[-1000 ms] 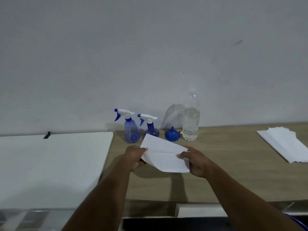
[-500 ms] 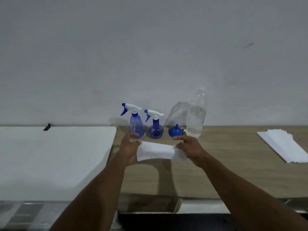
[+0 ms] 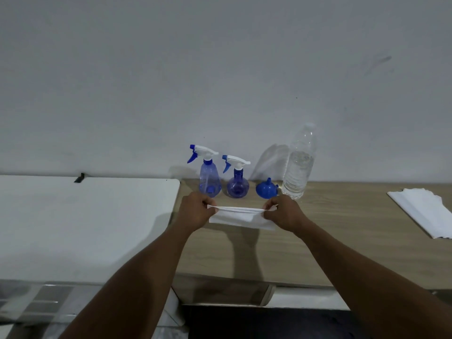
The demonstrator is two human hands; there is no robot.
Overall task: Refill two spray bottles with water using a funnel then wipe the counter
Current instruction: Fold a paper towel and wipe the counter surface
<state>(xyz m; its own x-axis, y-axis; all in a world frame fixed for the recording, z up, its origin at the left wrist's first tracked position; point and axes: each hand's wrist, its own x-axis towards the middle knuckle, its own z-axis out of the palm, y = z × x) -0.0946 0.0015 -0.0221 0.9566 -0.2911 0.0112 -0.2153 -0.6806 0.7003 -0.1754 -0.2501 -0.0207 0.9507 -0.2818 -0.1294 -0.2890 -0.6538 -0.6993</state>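
Since 1 s ago: paper towel goes from an open, tilted sheet to a narrow folded strip, and both hands are now closer to the back edge of the counter.

L hand pinches strip's left end, thumb and forefinger closed on the fold; other fingers curled under, detail not visible. R hand pinches the right end the same way. Strip is stretched level betw. the two, over the counter's left part; can't tell if its lower edge touches the wood.

Along back edge, at the wall: tall spray bottle, round spray bottle, funnel mouth-down, water bottle part full. Both spray heads on. Fill level in sprayers not readable.

Judgement: refill prob. done; step in hand = wipe prep, folding towel into a pad.

Next move calls for: finish fold, drop one hand's pinch, lay pad flat, press w/ palm, sweep the wood. Row sits just behind the hands, so strokes should run sideways or toward front edge to avoid tipping bottles.

Also: towel stack near right edge; white board abuts left edge.
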